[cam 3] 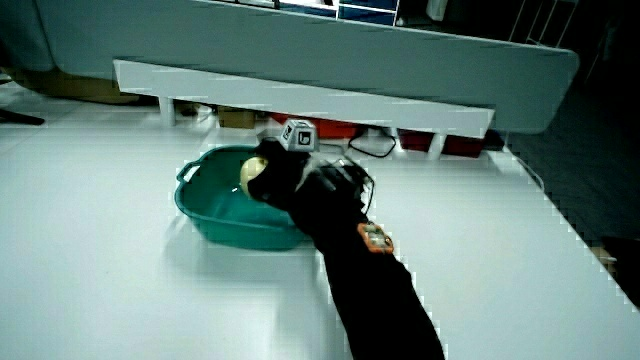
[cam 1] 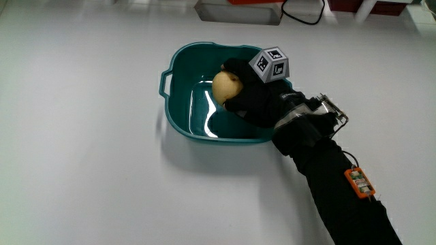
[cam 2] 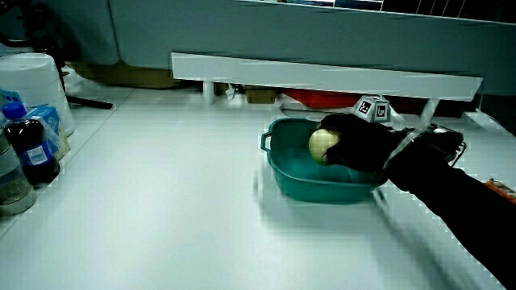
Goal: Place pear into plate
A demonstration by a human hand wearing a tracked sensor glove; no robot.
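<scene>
Over the plate (cam 1: pixel 178 122), a glossy teal plastic basin with rounded corners and 1 small handle showing, your hand (cam 1: pixel 255 99) is gripping the pear (cam 1: pixel 227 86), smooth, round and pale yellow, your fingers wrapping it above the shiny bottom.

Your hand (cam 1: pixel 255 102) wears a black glove, and on its back sits a small grey cube (cam 1: pixel 270 64) printed with black-and-white square patterns. At the wrist a metallic bracket (cam 1: pixel 325 112) with thin wires wraps the black sleeve (cam 1: pixel 340 194); farther up the forearm a small orange tag (cam 1: pixel 359 182) is fixed.
</scene>
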